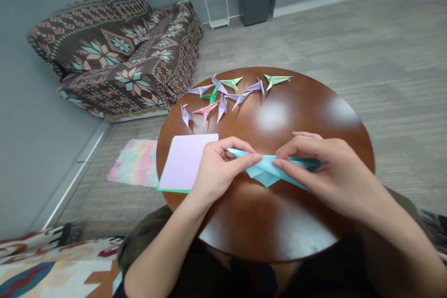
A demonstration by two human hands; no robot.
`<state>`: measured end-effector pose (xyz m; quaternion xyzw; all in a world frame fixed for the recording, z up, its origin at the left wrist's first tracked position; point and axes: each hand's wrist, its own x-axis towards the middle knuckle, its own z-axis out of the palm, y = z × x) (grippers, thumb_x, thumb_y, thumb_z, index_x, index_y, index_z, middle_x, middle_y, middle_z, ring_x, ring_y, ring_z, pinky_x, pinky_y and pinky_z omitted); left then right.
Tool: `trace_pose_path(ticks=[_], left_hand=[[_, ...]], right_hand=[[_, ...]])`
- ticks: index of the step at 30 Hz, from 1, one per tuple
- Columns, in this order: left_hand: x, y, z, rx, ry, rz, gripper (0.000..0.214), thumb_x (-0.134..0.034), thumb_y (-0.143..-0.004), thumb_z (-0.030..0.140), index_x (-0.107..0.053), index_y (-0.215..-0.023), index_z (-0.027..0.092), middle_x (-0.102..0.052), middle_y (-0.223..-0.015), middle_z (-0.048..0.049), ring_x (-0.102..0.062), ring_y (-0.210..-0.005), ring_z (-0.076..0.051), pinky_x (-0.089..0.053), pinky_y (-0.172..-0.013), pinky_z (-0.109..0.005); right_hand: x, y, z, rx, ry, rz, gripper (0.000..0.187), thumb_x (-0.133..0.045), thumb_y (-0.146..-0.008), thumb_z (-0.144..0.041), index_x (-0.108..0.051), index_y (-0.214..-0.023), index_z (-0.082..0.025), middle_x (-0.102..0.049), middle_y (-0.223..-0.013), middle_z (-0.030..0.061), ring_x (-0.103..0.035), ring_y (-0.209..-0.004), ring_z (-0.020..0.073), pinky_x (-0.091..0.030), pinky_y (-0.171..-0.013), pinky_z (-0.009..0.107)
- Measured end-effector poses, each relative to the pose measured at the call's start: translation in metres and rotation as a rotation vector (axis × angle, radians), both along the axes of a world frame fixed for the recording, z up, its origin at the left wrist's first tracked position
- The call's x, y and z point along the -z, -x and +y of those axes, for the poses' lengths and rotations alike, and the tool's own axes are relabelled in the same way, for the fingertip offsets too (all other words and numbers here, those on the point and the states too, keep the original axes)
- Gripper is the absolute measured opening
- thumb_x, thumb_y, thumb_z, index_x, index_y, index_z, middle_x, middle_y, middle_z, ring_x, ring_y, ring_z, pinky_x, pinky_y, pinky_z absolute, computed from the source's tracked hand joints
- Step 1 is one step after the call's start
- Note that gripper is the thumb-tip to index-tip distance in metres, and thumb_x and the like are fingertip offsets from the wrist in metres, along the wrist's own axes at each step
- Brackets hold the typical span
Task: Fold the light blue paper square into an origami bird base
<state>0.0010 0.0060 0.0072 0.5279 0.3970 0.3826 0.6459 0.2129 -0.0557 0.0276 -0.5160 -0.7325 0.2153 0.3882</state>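
The left hand (pixel 220 170) and right hand (pixel 324 172) both pinch a crisp, pale-blue folded paper (pixel 268 167) between them, over a glossy round wooden table (pixel 279 237). A smooth lilac paper sheet (pixel 183 163) lies beside the left hand; sharp-winged origami birds (pixel 239 98) lie beyond both hands.

Folded light-blue paper (pixel 268 170): thin sheet stock, smooth, matt. Lilac paper sheet (pixel 183 163): same matt finish, green paper showing at the edge. Surface (pixel 244 228): dark-brown wood, smooth, high-gloss varnish with bright reflections. Origami figures (pixel 221 107): creased matt paper. Patterned throw (pixel 115 51): woven cloth, rough, matt. Pastel mat (pixel 134 163): probably soft pile fabric, texture blurred. Floor (pixel 331 42): matt, fine-grained finish.
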Motion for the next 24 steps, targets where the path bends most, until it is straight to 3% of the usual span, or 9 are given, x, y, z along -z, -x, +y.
trace_pose_path(ticks=[4, 10, 15, 18, 21, 23, 24], left_hand=[[-0.004, 0.004, 0.002, 0.022, -0.055, 0.016, 0.028, -0.097, -0.065, 0.032, -0.079, -0.082, 0.018, -0.075, -0.072, 0.0002, -0.062, -0.056, -0.010, -0.047, -0.053, -0.021], [-0.003, 0.008, 0.005, 0.021, -0.071, -0.051, 0.029, -0.097, -0.068, 0.029, -0.079, -0.087, 0.018, -0.080, -0.077, -0.0021, -0.075, -0.067, -0.017, -0.061, -0.065, -0.025], [-0.008, 0.014, 0.008, 0.036, -0.067, -0.104, 0.020, -0.092, -0.076, 0.026, -0.077, -0.086, 0.017, -0.084, -0.087, -0.0061, -0.081, -0.078, -0.020, -0.066, -0.069, -0.025], [-0.010, 0.016, 0.012, 0.007, -0.071, -0.099, 0.019, -0.092, -0.076, 0.025, -0.076, -0.083, 0.016, -0.083, -0.083, -0.0060, -0.080, -0.074, -0.019, -0.066, -0.068, -0.025], [-0.010, 0.012, 0.011, -0.109, -0.095, -0.195, 0.015, -0.087, -0.083, 0.028, -0.076, -0.086, 0.018, -0.081, -0.077, -0.0019, -0.079, -0.072, -0.015, -0.065, -0.072, -0.023], [-0.008, 0.004, 0.005, -0.167, -0.080, -0.296, 0.018, -0.082, -0.089, 0.035, -0.077, -0.094, 0.019, -0.082, -0.087, -0.0024, -0.079, -0.083, -0.015, -0.064, -0.079, -0.023], [-0.006, -0.001, 0.001, -0.108, -0.051, -0.305, 0.024, -0.080, -0.090, 0.040, -0.078, -0.101, 0.019, -0.083, -0.099, -0.0058, -0.079, -0.093, -0.018, -0.064, -0.085, -0.025]], right_hand=[[-0.001, -0.002, 0.000, 0.002, 0.024, 0.022, 0.012, -0.071, -0.095, -0.022, -0.072, -0.083, -0.024, -0.072, -0.074, -0.0051, -0.065, -0.068, 0.0168, -0.048, -0.095, 0.041], [0.000, -0.011, 0.000, 0.035, 0.020, 0.020, 0.012, -0.073, -0.094, -0.024, -0.073, -0.082, -0.026, -0.074, -0.076, -0.0056, -0.065, -0.069, 0.0166, -0.049, -0.093, 0.040], [-0.004, -0.020, -0.001, 0.030, 0.012, -0.011, 0.013, -0.071, -0.094, -0.026, -0.075, -0.081, -0.025, -0.075, -0.076, -0.0036, -0.066, -0.069, 0.0173, -0.049, -0.078, 0.036], [-0.010, -0.023, -0.002, 0.040, 0.048, -0.022, 0.016, -0.071, -0.094, -0.027, -0.075, -0.079, -0.024, -0.076, -0.075, -0.0016, -0.068, -0.069, 0.0179, -0.047, -0.068, 0.032], [-0.012, -0.018, -0.004, 0.115, 0.086, 0.009, 0.016, -0.073, -0.092, -0.028, -0.076, -0.077, -0.023, -0.079, -0.078, -0.0004, -0.071, -0.070, 0.0185, -0.048, -0.063, 0.029], [-0.011, -0.008, -0.005, 0.210, 0.093, 0.081, 0.014, -0.075, -0.091, -0.029, -0.077, -0.078, -0.023, -0.080, -0.078, -0.0005, -0.071, -0.067, 0.0176, -0.048, -0.057, 0.027], [-0.010, -0.002, -0.006, 0.257, 0.089, 0.130, 0.013, -0.077, -0.090, -0.030, -0.078, -0.079, -0.023, -0.080, -0.076, -0.0011, -0.070, -0.063, 0.0161, -0.048, -0.055, 0.025]])
